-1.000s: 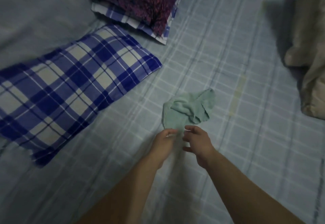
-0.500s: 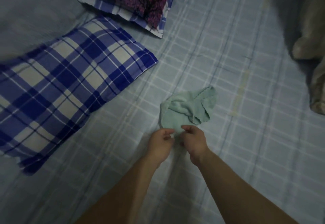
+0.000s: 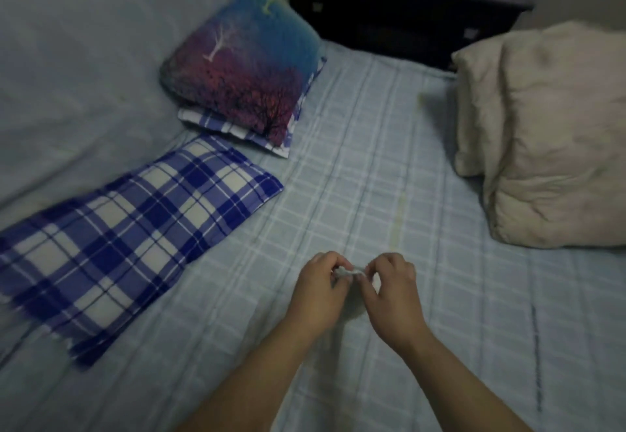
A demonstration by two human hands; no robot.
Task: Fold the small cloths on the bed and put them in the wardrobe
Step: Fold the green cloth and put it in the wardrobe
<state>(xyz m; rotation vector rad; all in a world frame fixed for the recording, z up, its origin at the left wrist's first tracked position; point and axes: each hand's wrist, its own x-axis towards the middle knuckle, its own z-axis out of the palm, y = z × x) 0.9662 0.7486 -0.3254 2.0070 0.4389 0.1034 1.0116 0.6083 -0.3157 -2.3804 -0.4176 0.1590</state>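
My left hand (image 3: 320, 291) and my right hand (image 3: 393, 292) are raised side by side above the checked bed sheet (image 3: 389, 167). Both pinch the top edge of the small pale green cloth (image 3: 349, 271) between fingers and thumb. Only a short strip of the cloth shows between the two hands; the rest hangs behind them, hidden from me. No wardrobe is in view.
A blue-and-white plaid pillow (image 3: 128, 238) lies at the left. A purple and blue printed cushion (image 3: 247, 72) rests on another plaid pillow behind it. A beige folded duvet (image 3: 548, 133) fills the right side. Dark furniture (image 3: 399, 8) stands beyond the bed.
Both hands closed on the near edge of the green cloth and lifted it off the sheet. My view tilted up, showing more of the bed's far end.
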